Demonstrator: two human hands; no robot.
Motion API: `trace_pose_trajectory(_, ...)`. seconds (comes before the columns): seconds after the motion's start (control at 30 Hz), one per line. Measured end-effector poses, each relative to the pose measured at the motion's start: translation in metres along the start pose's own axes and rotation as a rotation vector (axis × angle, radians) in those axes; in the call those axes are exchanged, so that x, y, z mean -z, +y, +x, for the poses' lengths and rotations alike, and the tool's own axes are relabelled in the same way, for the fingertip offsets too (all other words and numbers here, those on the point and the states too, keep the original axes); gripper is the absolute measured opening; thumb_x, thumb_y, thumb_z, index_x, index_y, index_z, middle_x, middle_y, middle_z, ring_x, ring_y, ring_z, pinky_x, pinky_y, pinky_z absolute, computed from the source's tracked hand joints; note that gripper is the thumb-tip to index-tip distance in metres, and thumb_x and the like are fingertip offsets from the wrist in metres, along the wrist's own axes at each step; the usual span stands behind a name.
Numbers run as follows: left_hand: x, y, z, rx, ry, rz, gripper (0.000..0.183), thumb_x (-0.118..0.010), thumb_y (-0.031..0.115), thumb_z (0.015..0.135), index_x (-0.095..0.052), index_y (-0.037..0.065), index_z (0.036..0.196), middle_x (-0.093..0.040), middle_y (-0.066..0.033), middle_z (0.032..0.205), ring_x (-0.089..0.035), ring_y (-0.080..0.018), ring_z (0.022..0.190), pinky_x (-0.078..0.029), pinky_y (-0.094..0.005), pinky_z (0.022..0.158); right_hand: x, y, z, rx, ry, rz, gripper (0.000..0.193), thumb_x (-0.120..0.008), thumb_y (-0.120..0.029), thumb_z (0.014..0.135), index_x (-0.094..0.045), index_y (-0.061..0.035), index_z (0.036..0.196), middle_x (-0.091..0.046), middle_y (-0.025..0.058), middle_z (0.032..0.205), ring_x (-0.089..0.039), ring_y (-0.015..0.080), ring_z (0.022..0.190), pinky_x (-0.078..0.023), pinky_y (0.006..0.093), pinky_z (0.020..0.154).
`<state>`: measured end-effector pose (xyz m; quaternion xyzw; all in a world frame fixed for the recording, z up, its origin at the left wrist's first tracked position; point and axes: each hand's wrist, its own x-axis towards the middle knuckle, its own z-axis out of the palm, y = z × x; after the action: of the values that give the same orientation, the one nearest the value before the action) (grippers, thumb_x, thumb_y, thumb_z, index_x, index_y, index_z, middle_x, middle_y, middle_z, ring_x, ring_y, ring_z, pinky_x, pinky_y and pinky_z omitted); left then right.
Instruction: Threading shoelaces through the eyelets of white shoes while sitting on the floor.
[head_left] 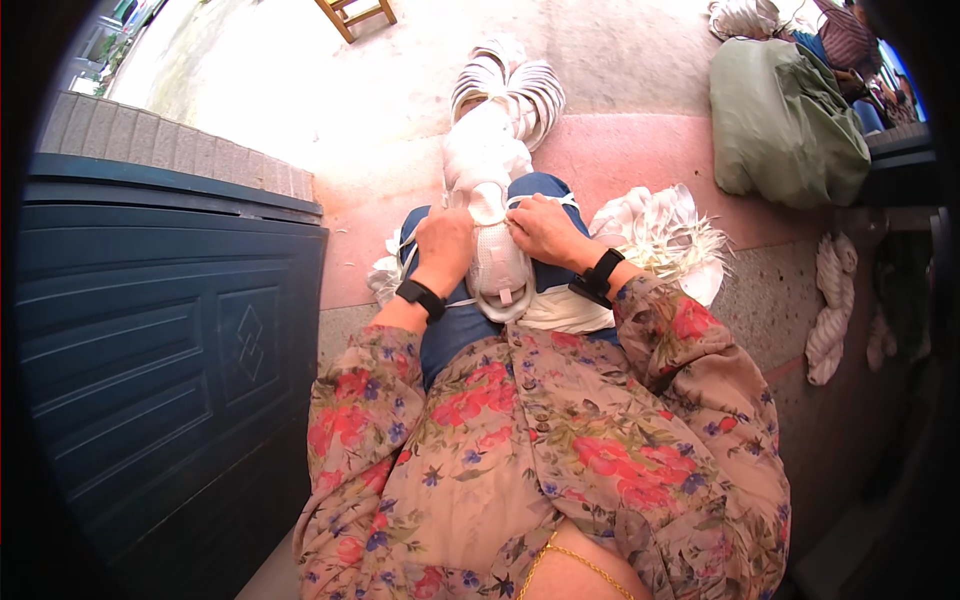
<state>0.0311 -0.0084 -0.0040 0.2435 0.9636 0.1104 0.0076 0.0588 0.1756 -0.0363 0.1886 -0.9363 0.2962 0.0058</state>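
Note:
Between my knees lies a white mesh shoe upper (500, 262), its rounded end toward me and a small pink tab on it. My left hand (445, 242) is closed at its left edge, fingertips hidden beneath. On the other side my right hand (546, 230) pinches the right edge near the throat. Thin white laces (568, 200) trail over my knees by both hands. Beyond the upper, more white uppers (487, 155) lie in a row, leading to a fanned, nested stack of white uppers (508, 92) on the ground.
A pile of white pieces with frayed strands (665, 235) lies right of my knee. Farther right stands a bulging green sack (785, 125), with a person (850, 45) behind it. A twisted white bundle (830, 310) hangs near a dark blue door (150, 330) opposite. A wooden stool (358, 15) stands ahead.

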Motion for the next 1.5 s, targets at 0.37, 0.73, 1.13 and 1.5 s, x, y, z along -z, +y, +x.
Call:
trace_pose_trajectory(0.37, -0.001, -0.012, -0.012, 0.012, -0.185, -0.202, 0.017, -0.05, 0.014, 0.08, -0.06, 0.001, 0.079, -0.056, -0.0147, 0.082, -0.05, -0.0332, 0.08, -0.041, -0.0415, 0.071, 0.0, -0.002, 0.001, 0.0, -0.042, -0.016, 0.015, -0.051, -0.015, 0.076, -0.061, -0.0049, 0.079, -0.057, 0.0137, 0.083, -0.053, 0.0308, 0.086, -0.04, 0.043, 0.076)
trace_pose_trajectory(0.73, -0.001, -0.014, -0.019, -0.057, -0.052, -0.475, 0.013, -0.056, 0.009, 0.076, -0.062, 0.0, 0.084, -0.06, -0.0126, 0.087, -0.052, -0.0296, 0.081, -0.042, -0.0374, 0.073, -0.001, 0.0, -0.001, -0.005, -0.046, 0.017, 0.014, -0.051, -0.016, 0.075, -0.06, -0.0057, 0.081, -0.057, 0.0132, 0.084, -0.053, 0.0312, 0.086, -0.04, 0.043, 0.076)
trace_pose_trajectory(1.13, -0.02, 0.041, 0.003, 0.022, 0.013, 0.01, 0.018, -0.056, 0.023, 0.076, -0.06, 0.006, 0.07, -0.059, -0.0107, 0.069, -0.057, -0.0273, 0.071, -0.043, -0.0404, 0.059, -0.002, 0.004, 0.001, -0.002, -0.052, 0.02, 0.014, -0.051, -0.016, 0.075, -0.06, -0.0061, 0.078, -0.057, 0.0129, 0.083, -0.053, 0.0312, 0.085, -0.04, 0.0436, 0.074)
trace_pose_trajectory(1.5, 0.014, 0.045, -0.016, -0.111, -0.112, 0.073, 0.009, -0.049, 0.012, 0.075, -0.055, 0.005, 0.075, -0.058, -0.011, 0.073, -0.057, -0.0272, 0.073, -0.041, -0.0426, 0.061, 0.006, -0.017, -0.007, 0.071, 0.075, 0.101, 0.013, -0.056, -0.016, 0.074, -0.059, -0.005, 0.08, -0.057, 0.0124, 0.086, -0.055, 0.0315, 0.078, -0.043, 0.0405, 0.072)
